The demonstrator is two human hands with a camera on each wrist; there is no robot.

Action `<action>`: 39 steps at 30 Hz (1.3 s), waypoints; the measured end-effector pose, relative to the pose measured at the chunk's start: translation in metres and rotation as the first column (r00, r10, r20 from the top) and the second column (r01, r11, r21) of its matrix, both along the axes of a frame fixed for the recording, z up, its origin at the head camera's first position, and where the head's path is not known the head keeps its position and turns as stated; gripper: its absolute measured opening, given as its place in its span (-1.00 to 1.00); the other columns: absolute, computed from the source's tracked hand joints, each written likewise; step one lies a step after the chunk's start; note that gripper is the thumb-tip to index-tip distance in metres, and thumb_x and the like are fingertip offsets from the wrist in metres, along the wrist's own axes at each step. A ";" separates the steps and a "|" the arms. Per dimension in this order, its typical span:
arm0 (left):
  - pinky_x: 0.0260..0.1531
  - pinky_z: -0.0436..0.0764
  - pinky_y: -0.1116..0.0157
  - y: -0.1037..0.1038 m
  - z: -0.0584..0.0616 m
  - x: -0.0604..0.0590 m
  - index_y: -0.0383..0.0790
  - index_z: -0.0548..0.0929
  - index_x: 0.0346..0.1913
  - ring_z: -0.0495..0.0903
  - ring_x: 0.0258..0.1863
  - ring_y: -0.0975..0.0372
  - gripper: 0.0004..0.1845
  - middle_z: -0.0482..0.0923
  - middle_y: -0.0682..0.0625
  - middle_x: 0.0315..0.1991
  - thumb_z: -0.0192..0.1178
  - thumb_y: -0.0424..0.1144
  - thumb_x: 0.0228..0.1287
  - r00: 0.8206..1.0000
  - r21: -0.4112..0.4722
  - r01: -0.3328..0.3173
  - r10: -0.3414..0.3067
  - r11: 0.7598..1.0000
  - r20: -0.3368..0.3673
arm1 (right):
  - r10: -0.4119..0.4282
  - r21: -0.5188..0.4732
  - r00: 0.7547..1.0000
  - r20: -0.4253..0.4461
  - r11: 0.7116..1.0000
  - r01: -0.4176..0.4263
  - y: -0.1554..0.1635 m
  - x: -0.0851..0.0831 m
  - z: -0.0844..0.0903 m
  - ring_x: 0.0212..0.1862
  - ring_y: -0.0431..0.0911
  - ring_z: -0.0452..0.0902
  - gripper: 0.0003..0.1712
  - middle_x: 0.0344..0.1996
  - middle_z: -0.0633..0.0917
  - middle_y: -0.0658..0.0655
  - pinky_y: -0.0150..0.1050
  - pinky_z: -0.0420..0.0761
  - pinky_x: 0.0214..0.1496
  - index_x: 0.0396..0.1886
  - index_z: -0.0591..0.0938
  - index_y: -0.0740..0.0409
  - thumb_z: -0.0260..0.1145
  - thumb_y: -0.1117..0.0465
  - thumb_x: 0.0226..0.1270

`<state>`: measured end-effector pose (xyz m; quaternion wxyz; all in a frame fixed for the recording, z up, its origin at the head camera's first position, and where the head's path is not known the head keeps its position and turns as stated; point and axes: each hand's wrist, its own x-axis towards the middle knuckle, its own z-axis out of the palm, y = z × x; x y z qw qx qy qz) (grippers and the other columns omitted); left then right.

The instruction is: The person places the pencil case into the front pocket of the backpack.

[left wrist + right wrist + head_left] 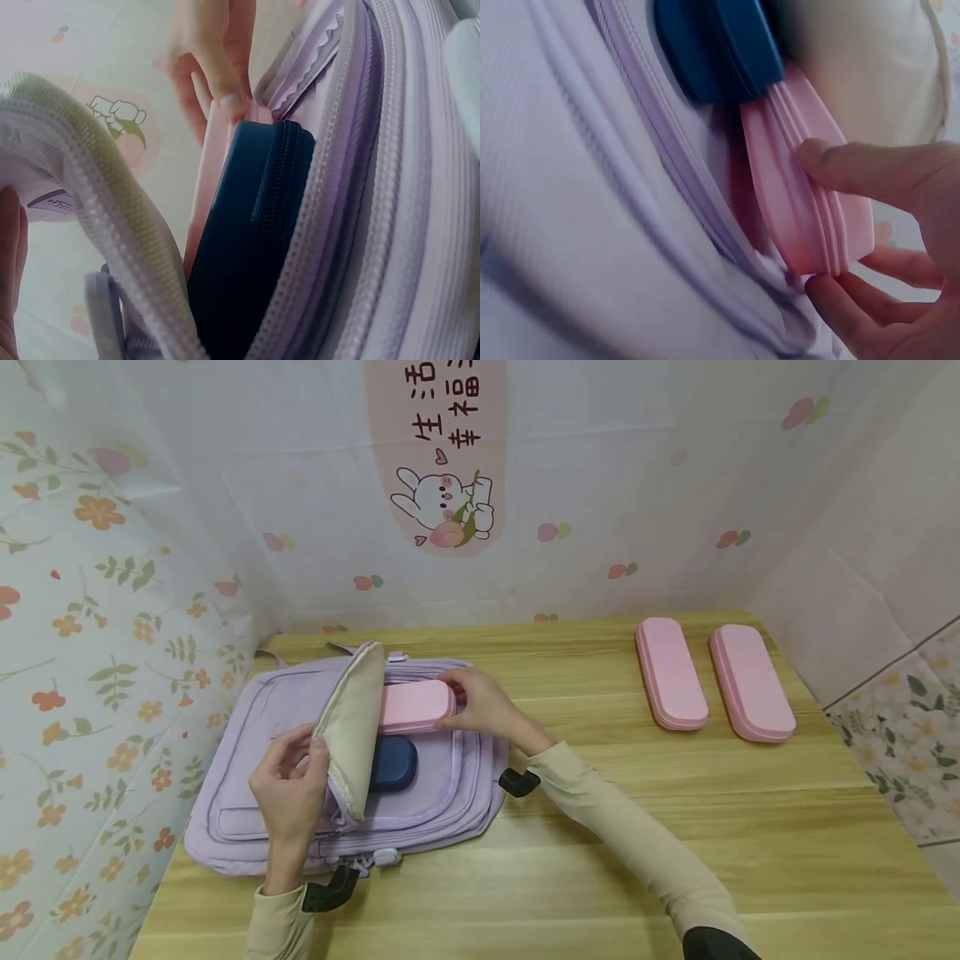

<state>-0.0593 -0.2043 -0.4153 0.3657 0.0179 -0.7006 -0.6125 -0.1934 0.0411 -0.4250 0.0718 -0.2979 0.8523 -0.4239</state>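
My left hand (288, 793) pinches the beige-lined flap (351, 727) of the lilac backpack (247, 760), which lies at the desk's (600, 860) left edge, and holds it up. In the open pocket a navy zip case (393, 763) lies beside the pink pencil case (416, 705) that my right hand (483, 706) grips at its end, half inside. Two more pink cases (670, 672) lie side by side at the far right corner.

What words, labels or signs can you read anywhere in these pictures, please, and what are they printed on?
"生活" on the pink banner of the wall covering, above a cartoon rabbit; its top is cut off by the frame edge.
"幸福" beside it on the same banner, also partly cut off.
No readable text shows on the backpack or the pink cases.
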 end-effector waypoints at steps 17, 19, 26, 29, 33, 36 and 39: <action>-0.37 0.69 0.59 0.004 0.002 0.003 -0.71 0.64 -0.13 0.70 -0.41 0.45 -0.78 0.69 0.21 -0.42 0.19 -0.59 0.19 0.999 0.007 -0.010 0.010 1.000 0.034 | 0.000 0.188 0.993 -0.116 0.982 0.022 -0.042 0.000 0.001 0.06 0.01 0.64 -0.29 -0.02 0.72 0.20 -0.16 0.64 0.17 0.14 0.58 0.33 0.64 0.16 0.00; -0.37 0.70 0.59 0.004 0.002 0.003 -0.71 0.64 -0.13 0.70 -0.41 0.45 -0.78 0.69 0.19 -0.43 0.19 -0.59 0.19 0.999 0.017 -0.010 0.009 1.000 0.034 | 0.009 0.195 0.995 -0.103 0.981 0.012 -0.043 -0.001 -0.001 0.08 0.02 0.64 -0.28 0.00 0.72 0.21 -0.16 0.64 0.19 0.16 0.57 0.34 0.64 0.16 0.01; -0.37 0.69 0.60 0.004 0.001 0.002 -0.73 0.62 -0.13 0.71 -0.41 0.44 -0.78 0.70 0.17 -0.43 0.19 -0.60 0.18 0.999 0.038 0.000 -0.002 0.999 0.036 | 0.024 0.170 0.997 -0.074 0.985 -0.011 -0.033 -0.001 -0.001 0.22 0.08 0.58 -0.30 0.12 0.67 0.29 -0.12 0.56 0.36 0.24 0.51 0.41 0.53 0.25 0.12; -0.38 0.69 0.60 0.004 0.001 0.002 -0.73 0.63 -0.14 0.70 -0.42 0.44 -0.78 0.69 0.16 -0.44 0.19 -0.60 0.18 0.999 0.042 0.003 -0.005 0.999 0.039 | 0.011 0.147 0.999 -0.053 0.989 -0.003 -0.022 0.001 0.002 0.23 0.09 0.57 -0.34 0.15 0.65 0.30 -0.10 0.56 0.37 0.27 0.50 0.40 0.47 0.24 0.21; -0.37 0.69 0.60 0.005 0.001 0.002 -0.73 0.63 -0.13 0.70 -0.42 0.44 -0.78 0.69 0.16 -0.44 0.19 -0.60 0.18 0.999 0.043 0.005 -0.007 0.999 0.040 | -0.022 0.100 0.999 -0.024 0.995 0.024 -0.003 0.001 0.008 0.25 0.12 0.56 -0.40 0.18 0.62 0.33 -0.07 0.57 0.37 0.29 0.49 0.39 0.39 0.22 0.32; -0.38 0.69 0.60 0.005 0.001 0.002 -0.74 0.62 -0.14 0.70 -0.42 0.44 -0.78 0.69 0.16 -0.44 0.18 -0.61 0.18 0.999 0.052 0.010 -0.011 0.999 0.031 | -0.063 0.079 0.998 -0.021 0.995 0.064 0.013 -0.001 0.009 0.26 0.14 0.56 -0.42 0.20 0.62 0.34 -0.07 0.58 0.37 0.30 0.48 0.40 0.35 0.21 0.36; -0.38 0.69 0.60 0.006 0.001 0.002 -0.75 0.62 -0.14 0.70 -0.42 0.43 -0.78 0.69 0.15 -0.45 0.18 -0.61 0.17 1.000 0.059 0.014 -0.015 0.998 0.022 | -0.116 0.055 0.993 -0.010 0.992 0.117 0.029 -0.003 0.009 0.26 0.17 0.54 -0.42 0.21 0.61 0.36 -0.04 0.59 0.36 0.29 0.48 0.41 0.33 0.21 0.37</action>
